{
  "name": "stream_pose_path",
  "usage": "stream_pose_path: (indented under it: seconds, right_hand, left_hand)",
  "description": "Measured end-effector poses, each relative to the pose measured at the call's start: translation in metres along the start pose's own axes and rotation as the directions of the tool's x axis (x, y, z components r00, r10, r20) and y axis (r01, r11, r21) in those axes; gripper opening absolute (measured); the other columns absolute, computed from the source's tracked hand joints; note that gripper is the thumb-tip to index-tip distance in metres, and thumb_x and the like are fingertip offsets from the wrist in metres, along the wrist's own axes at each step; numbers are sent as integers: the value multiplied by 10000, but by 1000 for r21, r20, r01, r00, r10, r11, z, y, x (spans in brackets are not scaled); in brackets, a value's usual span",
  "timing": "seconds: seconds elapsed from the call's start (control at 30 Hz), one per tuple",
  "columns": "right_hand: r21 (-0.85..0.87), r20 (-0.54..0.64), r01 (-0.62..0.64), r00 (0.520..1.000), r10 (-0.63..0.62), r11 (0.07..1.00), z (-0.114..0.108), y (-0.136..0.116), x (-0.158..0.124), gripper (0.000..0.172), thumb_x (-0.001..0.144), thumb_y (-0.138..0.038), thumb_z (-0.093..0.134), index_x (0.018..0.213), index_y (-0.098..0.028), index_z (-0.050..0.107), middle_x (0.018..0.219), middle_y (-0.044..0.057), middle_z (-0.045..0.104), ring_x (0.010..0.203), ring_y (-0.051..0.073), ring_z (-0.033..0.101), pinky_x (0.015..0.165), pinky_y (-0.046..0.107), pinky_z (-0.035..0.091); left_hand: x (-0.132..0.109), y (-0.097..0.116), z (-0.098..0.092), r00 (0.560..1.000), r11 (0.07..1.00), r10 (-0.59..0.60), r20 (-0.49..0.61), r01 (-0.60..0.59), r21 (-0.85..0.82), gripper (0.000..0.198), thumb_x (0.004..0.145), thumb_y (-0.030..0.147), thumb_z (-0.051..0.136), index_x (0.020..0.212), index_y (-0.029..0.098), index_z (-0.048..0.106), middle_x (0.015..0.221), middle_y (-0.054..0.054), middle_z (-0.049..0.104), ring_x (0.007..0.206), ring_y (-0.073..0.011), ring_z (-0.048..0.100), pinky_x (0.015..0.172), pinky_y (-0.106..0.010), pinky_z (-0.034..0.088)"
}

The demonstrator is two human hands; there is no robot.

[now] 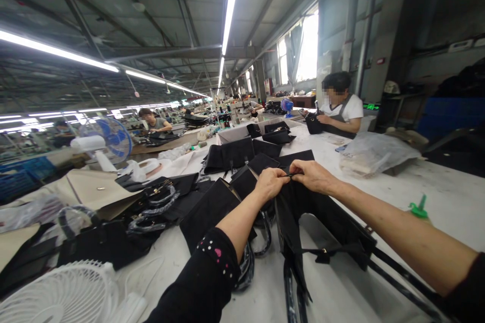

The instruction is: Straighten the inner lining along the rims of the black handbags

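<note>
A black handbag (329, 212) hangs from both of my hands over the white table, its long handles trailing down onto the surface. My left hand (271, 182) pinches the bag's upper edge between thumb and fingers. Close beside it, my right hand (312, 175) grips the same edge, the fingertips of both nearly meeting. A thin strap with a small gold-coloured fitting (324, 251) crosses the lower part of the bag. Just left of my hands lies another black bag (212, 209), with plastic-wrapped handles near it.
Black bags with wrapped handles (151, 212) pile up at left, by beige pieces (94, 189). A white fan (60, 295) stands front left, a blue-bladed fan (109, 139) behind. At right are a green-tipped bottle (420, 208) and a plastic bag (379, 154). A co-worker (341, 111) sits across.
</note>
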State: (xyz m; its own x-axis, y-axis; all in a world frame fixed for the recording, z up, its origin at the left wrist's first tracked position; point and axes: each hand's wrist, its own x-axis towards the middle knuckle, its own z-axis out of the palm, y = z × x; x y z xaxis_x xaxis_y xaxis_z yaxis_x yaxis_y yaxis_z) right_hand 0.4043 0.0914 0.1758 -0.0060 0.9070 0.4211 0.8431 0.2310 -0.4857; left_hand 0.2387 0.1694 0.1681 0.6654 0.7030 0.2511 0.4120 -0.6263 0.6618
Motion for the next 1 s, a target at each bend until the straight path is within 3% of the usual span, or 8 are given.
stream_pose_path:
  seconds: [0.2, 0.5, 0.6, 0.7, 0.83, 1.0]
  right_hand:
    - [-48, 16, -27, 999, 28, 998, -1, -3, 1, 94, 733, -208, 598, 814, -235, 637, 812, -12, 656, 782, 159, 578, 672, 248, 386]
    - [-59, 11, -113, 993, 114, 992, 0, -12, 5, 83, 732, -282, 597, 697, -211, 624, 682, -7, 622, 670, 155, 550, 582, 260, 339]
    - [-21, 58, -79, 995, 80, 997, 1, -6, 8, 60, 734, -264, 603, 721, -208, 621, 685, -24, 626, 661, 139, 554, 593, 247, 361]
    - [3, 90, -53, 995, 52, 999, 1, 0, 8, 45, 726, -219, 604, 761, -209, 629, 729, -30, 645, 700, 136, 573, 622, 238, 386]
    - [16, 107, -24, 994, 22, 1000, -3, 1, 7, 122, 739, -212, 606, 843, -235, 665, 810, -31, 675, 784, 150, 601, 686, 244, 415]
    - [-165, 145, 87, 987, -63, 982, -4, -9, 8, 173, 786, -284, 607, 930, -280, 702, 932, -11, 704, 889, 193, 618, 749, 276, 424]
  left_hand:
    - [1, -1, -3, 997, 999, 43, 61, -42, -12, 213, 725, 273, 563, 777, 153, 731, 637, 13, 616, 627, -117, 526, 574, -213, 367]
    - [-2, -8, 1, 998, 997, 55, 12, -54, -46, 188, 743, 285, 570, 752, 153, 705, 686, -5, 648, 658, -127, 540, 592, -222, 393]
    - [-2, -10, 0, 998, 996, 55, 5, -54, -73, 162, 723, 261, 606, 814, 155, 690, 745, -12, 673, 684, -125, 569, 611, -216, 420]
    - [-3, -12, -3, 1000, 988, 9, -13, -11, -153, 287, 625, 219, 707, 897, 152, 647, 780, -13, 675, 686, -119, 588, 610, -208, 439]
    - [-10, -10, -7, 995, 949, -84, 48, 94, -302, 298, 573, 197, 740, 838, 138, 615, 727, -3, 654, 620, -104, 576, 575, -204, 445]
    - [-15, -10, -4, 989, 945, -143, 35, 146, -294, 149, 630, 204, 670, 754, 134, 624, 665, 12, 638, 573, -96, 549, 536, -198, 412]
